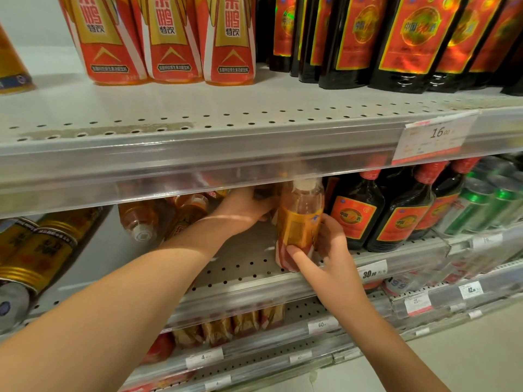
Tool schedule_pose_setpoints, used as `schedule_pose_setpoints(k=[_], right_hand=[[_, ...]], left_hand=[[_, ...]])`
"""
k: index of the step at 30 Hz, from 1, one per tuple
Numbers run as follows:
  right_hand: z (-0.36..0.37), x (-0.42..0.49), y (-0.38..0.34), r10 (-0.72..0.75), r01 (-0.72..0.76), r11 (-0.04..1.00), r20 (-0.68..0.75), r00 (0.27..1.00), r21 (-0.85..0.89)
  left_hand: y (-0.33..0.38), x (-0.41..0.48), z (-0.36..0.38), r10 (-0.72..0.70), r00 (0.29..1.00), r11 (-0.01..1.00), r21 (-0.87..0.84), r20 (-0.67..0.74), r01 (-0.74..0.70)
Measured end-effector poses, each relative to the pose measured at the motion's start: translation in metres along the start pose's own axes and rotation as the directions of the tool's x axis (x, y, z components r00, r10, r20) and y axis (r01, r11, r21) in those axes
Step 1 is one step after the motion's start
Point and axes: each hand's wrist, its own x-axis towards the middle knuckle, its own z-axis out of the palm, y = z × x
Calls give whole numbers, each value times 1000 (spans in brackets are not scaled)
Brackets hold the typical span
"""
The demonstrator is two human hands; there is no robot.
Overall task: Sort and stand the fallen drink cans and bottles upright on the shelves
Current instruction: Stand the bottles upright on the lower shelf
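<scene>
My right hand grips an orange drink bottle with a white cap, standing upright on the middle shelf. My left hand reaches deeper into the same shelf, just left of that bottle; its fingers are hidden behind the bottle and the upper shelf's edge. Two similar orange bottles lie on their sides further left on the shelf. Gold cans lie fallen at the far left.
Dark bottles with red labels stand right of the held bottle, and green cans beyond them. The upper shelf carries upright orange bottles and dark bottles. Price tags line the shelf rails; lower shelves hold more goods.
</scene>
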Motion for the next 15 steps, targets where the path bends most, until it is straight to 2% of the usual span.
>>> schedule_pose_setpoints(k=[4, 11, 15], right_hand=[[-2, 4, 5, 21, -20, 999, 11, 1000, -40], [3, 6, 5, 30, -40, 992, -80, 996, -123], [2, 0, 4, 1, -17, 992, -121, 993, -126]], left_hand=[[2, 4, 2, -1, 1000, 1000, -23, 4, 1], [7, 16, 4, 29, 994, 985, 164, 107, -46], [10, 22, 5, 36, 994, 988, 148, 102, -51]])
